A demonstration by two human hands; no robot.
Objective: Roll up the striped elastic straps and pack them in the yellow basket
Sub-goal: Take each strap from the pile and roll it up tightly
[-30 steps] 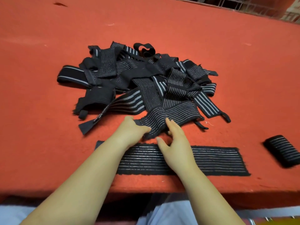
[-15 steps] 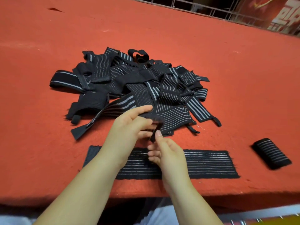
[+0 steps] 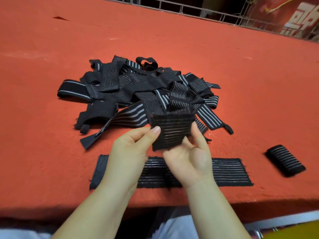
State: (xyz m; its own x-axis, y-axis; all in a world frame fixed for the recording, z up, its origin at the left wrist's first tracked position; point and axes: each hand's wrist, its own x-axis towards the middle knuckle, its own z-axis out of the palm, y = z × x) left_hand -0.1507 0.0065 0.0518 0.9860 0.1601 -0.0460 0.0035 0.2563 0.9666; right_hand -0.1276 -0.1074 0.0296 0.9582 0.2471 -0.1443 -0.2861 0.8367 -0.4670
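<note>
Nearest, at the bottom right corner, a sliver of yellow [image 3: 293, 233] may be the basket (too little shows to be sure), and above it both hands hold up one strap end [image 3: 172, 131] over the red tabletop [image 3: 51, 161]: the left hand [image 3: 129, 152] pinches its edge between thumb and forefinger, the right hand [image 3: 191, 156] cups it with curled fingers. Beneath them a flat strap [image 3: 229, 171] lies spread out, black with thin pale stripes and fuzzy edges, and one finished roll [image 3: 284, 160] sits well to the right. Beyond, the tangled pile [image 3: 138, 94] is still unrolled, so I judge the task barely begun.
</note>
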